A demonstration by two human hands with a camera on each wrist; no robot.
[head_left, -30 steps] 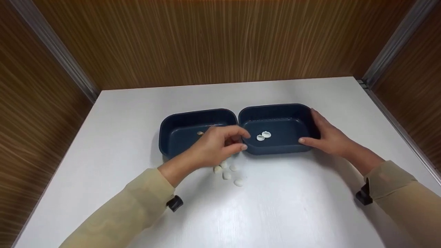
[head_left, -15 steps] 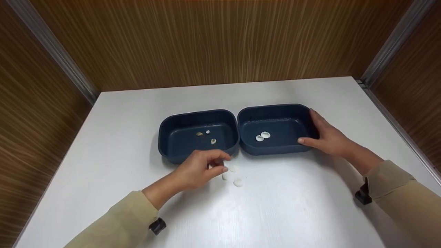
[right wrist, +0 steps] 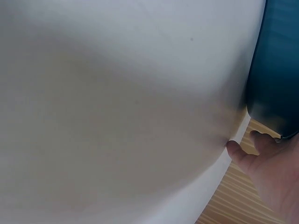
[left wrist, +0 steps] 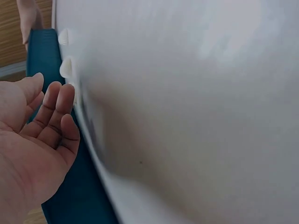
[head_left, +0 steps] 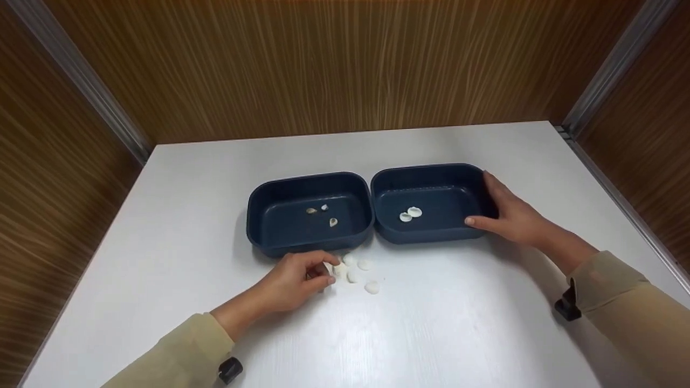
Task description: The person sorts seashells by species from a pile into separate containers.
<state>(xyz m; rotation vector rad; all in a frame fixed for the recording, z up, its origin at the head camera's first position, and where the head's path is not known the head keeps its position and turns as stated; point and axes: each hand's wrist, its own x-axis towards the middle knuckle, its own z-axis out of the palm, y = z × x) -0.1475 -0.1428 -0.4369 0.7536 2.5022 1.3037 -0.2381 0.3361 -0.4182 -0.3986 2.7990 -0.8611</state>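
My left hand (head_left: 296,281) is low over the white table beside several pale seashells (head_left: 371,287). Its thumb and index finger are spread apart, with their tips right at the left edge of the pile; the left wrist view shows the other fingers loosely bent. Three small snail-like shells (head_left: 333,222) lie in the left dark blue box (head_left: 280,248). Two white, rounded shells (head_left: 414,212) sit together in the right dark blue box (head_left: 426,235). My right hand (head_left: 515,215) holds that box at its right end, thumb at the front rim and fingers along the outer side.
Both boxes stand side by side, nearly touching, on a white table (head_left: 431,323). A wood-grain panel (head_left: 345,64) rises behind the table, with more panels at both sides. Each wrist wears a small black device (head_left: 230,370) at the sleeve.
My left hand has moved left and nearer, from beside the gap between the boxes to the shells on the table, uncovering the left box's shells. The right hand stays at its box.
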